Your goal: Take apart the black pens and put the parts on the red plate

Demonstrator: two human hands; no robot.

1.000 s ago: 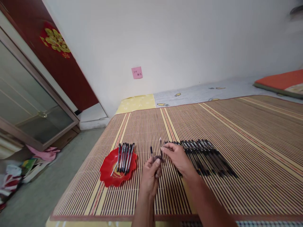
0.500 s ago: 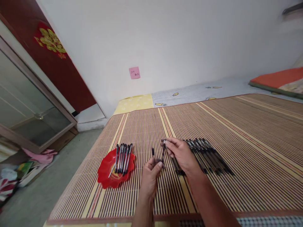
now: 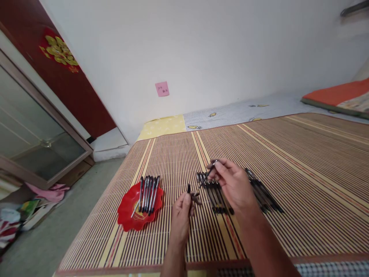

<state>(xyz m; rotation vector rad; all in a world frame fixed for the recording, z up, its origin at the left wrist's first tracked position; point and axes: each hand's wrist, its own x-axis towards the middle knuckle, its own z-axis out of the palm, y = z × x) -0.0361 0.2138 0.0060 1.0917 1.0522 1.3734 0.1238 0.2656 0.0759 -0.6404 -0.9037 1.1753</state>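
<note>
My left hand (image 3: 182, 206) is closed on a short black pen part (image 3: 188, 188) that sticks up above the thumb; whether it is a cap or a barrel end I cannot tell. My right hand (image 3: 229, 179) pinches the upper end of a slim dark pen (image 3: 205, 180). This pen slants down to the left, its lower tip close to my left fingers; I cannot tell if they touch it. Beneath and beside my right hand lie rows of black pens (image 3: 263, 190), partly hidden by the hand. Several clear-barrelled pens (image 3: 148, 194) rest across a red scalloped plate (image 3: 125, 215).
A striped bamboo mat (image 3: 173, 161) covers the bed. A small white stick (image 3: 134, 211) lies on the plate. Behind are a white wall with a pink note (image 3: 162, 89) and an orange folded cloth (image 3: 337, 94). A glass-panelled door (image 3: 37, 127) stands at left.
My right hand has moved right and slightly up with the pen, which now tilts more. More of the pens on the mat show between my hands.
</note>
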